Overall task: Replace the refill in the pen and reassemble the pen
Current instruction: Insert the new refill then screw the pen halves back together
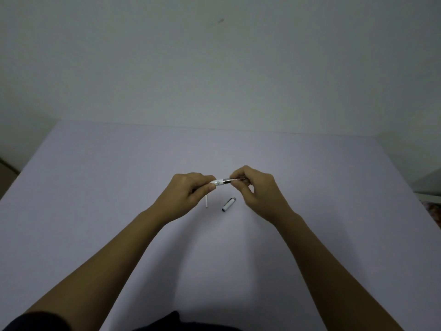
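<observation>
Above the middle of the pale table (119, 187), both hands hold a white pen (220, 182) level. My left hand (188, 192) grips the white barrel end. My right hand (253, 187) pinches the silver tip section, where a thin metal point sticks out to the right. A thin white refill (206, 202) lies on the table just below my left hand, partly hidden by it. The white pen cap (228, 204), with a dark clip, lies on the table between the hands.
A plain wall (214, 68) stands behind the table's far edge. A grey object (429, 185) sits at the right edge of view, past the table. My dark clothing shows at the bottom.
</observation>
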Demonstrator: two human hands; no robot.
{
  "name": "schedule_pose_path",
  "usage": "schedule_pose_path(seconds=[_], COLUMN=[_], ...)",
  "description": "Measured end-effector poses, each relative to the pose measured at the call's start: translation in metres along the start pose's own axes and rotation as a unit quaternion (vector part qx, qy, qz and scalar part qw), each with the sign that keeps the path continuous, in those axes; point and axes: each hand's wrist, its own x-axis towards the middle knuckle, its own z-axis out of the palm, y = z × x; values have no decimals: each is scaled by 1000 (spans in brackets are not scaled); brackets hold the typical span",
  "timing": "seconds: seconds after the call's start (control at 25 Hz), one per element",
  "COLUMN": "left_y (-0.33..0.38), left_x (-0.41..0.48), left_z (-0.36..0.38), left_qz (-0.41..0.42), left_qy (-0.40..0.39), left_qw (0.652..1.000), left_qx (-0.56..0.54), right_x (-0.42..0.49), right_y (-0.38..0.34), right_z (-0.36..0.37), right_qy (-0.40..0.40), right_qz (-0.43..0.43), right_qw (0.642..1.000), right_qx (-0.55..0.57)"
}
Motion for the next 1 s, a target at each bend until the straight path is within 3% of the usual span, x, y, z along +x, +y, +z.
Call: schedule_pose_path(seconds=[0.28, 0.48, 0.68, 0.8, 1.0], left_y=[3, 3, 7, 7, 11], left_x=[-3, -1, -1, -2, -1], left_z=[0, -2, -2, -1, -1], left_qz=[15, 11, 8, 5, 14], left_qy=[-6, -2, 6, 8, 15], left_qw=[1000, 1000, 1000, 1000, 1000], left_qx=[18, 21, 14, 12, 13], right_x=[3, 1, 2, 3, 6], right_y=[4, 4, 4, 2, 3], right_z=[5, 5, 4, 4, 3], right_qy=[-26, -19, 7, 2, 5], right_qz=[74, 10, 31, -21, 18], right_qw=[997, 1000, 999, 1000, 999], right_qx=[0, 1, 0, -18, -29])
